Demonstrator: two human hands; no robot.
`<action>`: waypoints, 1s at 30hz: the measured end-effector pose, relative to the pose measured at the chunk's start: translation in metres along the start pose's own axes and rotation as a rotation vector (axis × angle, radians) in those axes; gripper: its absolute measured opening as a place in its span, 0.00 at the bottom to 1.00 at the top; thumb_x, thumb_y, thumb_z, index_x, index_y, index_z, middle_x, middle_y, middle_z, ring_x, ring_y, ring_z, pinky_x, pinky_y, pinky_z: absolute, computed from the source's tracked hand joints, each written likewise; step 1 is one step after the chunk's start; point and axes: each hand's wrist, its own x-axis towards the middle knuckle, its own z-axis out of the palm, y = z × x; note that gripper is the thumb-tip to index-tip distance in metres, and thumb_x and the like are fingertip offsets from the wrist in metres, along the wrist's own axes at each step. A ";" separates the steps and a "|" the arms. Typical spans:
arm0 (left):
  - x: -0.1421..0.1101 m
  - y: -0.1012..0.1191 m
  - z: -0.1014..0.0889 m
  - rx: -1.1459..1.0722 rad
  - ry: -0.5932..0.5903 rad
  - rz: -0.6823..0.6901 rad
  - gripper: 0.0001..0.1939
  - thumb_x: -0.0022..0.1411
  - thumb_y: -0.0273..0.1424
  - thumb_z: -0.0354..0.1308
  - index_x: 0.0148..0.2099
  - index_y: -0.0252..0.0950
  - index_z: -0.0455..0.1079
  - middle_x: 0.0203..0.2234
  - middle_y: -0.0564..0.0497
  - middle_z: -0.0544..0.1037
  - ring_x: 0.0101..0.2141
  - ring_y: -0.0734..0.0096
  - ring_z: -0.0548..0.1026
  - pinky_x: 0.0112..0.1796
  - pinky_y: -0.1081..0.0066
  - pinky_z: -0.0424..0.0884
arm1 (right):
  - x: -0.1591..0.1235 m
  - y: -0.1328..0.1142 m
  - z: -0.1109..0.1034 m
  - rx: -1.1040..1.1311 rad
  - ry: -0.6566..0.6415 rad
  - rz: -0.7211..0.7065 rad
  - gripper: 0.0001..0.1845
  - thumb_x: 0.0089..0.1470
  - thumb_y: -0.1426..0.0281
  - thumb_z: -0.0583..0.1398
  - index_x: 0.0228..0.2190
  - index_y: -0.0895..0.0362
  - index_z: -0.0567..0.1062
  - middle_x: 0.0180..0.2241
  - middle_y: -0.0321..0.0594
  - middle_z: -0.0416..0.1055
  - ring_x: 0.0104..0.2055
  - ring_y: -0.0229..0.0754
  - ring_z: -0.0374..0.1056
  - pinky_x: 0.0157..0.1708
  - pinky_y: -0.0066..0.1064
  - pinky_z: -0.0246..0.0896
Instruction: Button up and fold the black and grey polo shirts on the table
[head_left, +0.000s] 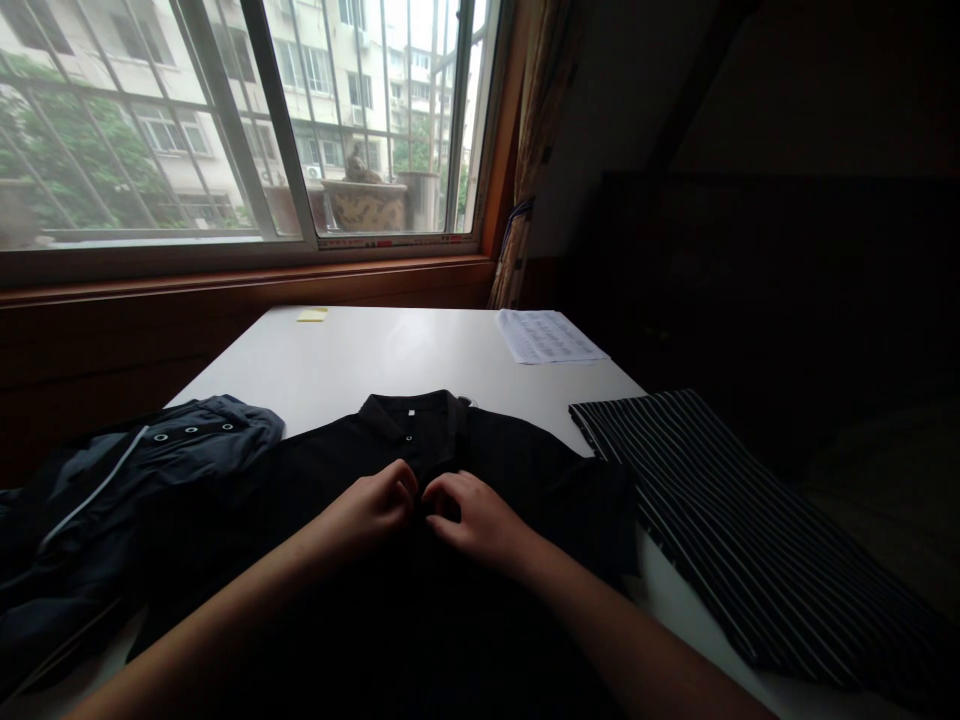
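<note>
A black polo shirt [517,440] lies spread out, front side up, with its collar toward the window. My left hand [390,497] is closed on the front placket just below the collar. Close beside it, my right hand [469,510] pinches the same placket from the other side, thumb and forefinger curled toward each other. A small button shows on the placket above my hands, and a white tag sits inside the collar. The fabric between my fingertips is too dark to make out in detail.
The shirt rests on a white table [420,345]. Crumpled dark clothing with eyelets [202,440] lies left, a black-and-white striped cloth [720,500] right. Printed sheets [551,337] and a yellow note [312,314] lie at the far edge, below a barred window [360,120] and curtain [514,250].
</note>
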 end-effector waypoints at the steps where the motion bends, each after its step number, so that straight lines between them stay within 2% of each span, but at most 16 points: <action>1: 0.000 -0.002 0.000 -0.001 0.009 0.019 0.08 0.58 0.27 0.54 0.42 0.37 0.66 0.30 0.55 0.76 0.30 0.71 0.73 0.29 0.74 0.64 | 0.000 0.000 0.000 0.017 0.007 0.002 0.16 0.53 0.75 0.65 0.44 0.53 0.75 0.35 0.34 0.74 0.39 0.40 0.68 0.42 0.32 0.62; 5: 0.002 -0.008 0.002 0.001 0.027 0.066 0.08 0.55 0.27 0.57 0.38 0.38 0.63 0.29 0.56 0.73 0.30 0.71 0.71 0.30 0.74 0.64 | -0.002 -0.002 -0.001 -0.037 -0.004 -0.007 0.27 0.58 0.74 0.62 0.58 0.50 0.68 0.38 0.35 0.72 0.38 0.39 0.68 0.42 0.32 0.62; 9: 0.004 -0.009 0.002 0.005 0.007 0.065 0.09 0.52 0.26 0.59 0.35 0.38 0.61 0.28 0.57 0.73 0.28 0.73 0.71 0.28 0.75 0.63 | -0.001 -0.002 -0.001 -0.199 -0.064 -0.039 0.30 0.61 0.72 0.60 0.62 0.47 0.64 0.42 0.38 0.72 0.40 0.41 0.69 0.43 0.33 0.62; 14: 0.003 -0.007 -0.003 0.025 -0.013 0.034 0.07 0.53 0.29 0.60 0.32 0.37 0.63 0.26 0.56 0.74 0.28 0.72 0.72 0.27 0.75 0.62 | 0.000 0.002 -0.002 -0.204 -0.085 -0.090 0.16 0.61 0.73 0.60 0.50 0.50 0.74 0.43 0.38 0.75 0.44 0.42 0.72 0.47 0.33 0.62; 17: 0.002 -0.006 -0.009 0.133 -0.014 0.068 0.06 0.56 0.30 0.61 0.33 0.37 0.66 0.26 0.56 0.74 0.27 0.72 0.71 0.27 0.75 0.62 | 0.001 0.006 -0.005 -0.171 -0.081 -0.110 0.12 0.60 0.75 0.61 0.45 0.52 0.74 0.43 0.38 0.75 0.44 0.42 0.72 0.46 0.32 0.63; 19: 0.001 -0.005 -0.012 0.245 0.004 0.155 0.05 0.56 0.28 0.62 0.35 0.37 0.69 0.29 0.55 0.75 0.30 0.71 0.72 0.30 0.74 0.64 | 0.001 0.008 -0.008 -0.151 -0.079 -0.126 0.12 0.58 0.76 0.61 0.44 0.52 0.74 0.42 0.37 0.75 0.42 0.41 0.72 0.43 0.30 0.64; 23: 0.003 -0.006 -0.012 0.430 -0.019 0.387 0.08 0.61 0.25 0.60 0.42 0.39 0.74 0.41 0.50 0.76 0.41 0.65 0.74 0.41 0.70 0.68 | 0.000 0.014 -0.009 -0.208 -0.060 -0.211 0.09 0.59 0.75 0.60 0.42 0.52 0.75 0.39 0.37 0.75 0.38 0.39 0.72 0.39 0.27 0.64; 27: 0.005 -0.013 -0.011 0.613 -0.058 0.550 0.08 0.68 0.26 0.57 0.45 0.38 0.76 0.39 0.49 0.75 0.38 0.68 0.73 0.40 0.70 0.69 | -0.001 0.018 -0.006 -0.338 -0.007 -0.290 0.08 0.62 0.72 0.59 0.42 0.52 0.77 0.35 0.37 0.75 0.34 0.39 0.71 0.34 0.27 0.60; 30: 0.005 -0.018 -0.014 0.742 -0.070 0.679 0.10 0.69 0.25 0.55 0.48 0.39 0.75 0.39 0.49 0.74 0.37 0.69 0.73 0.39 0.71 0.70 | -0.001 0.018 -0.005 -0.414 0.011 -0.327 0.08 0.63 0.70 0.60 0.43 0.51 0.78 0.33 0.36 0.75 0.30 0.38 0.69 0.32 0.28 0.58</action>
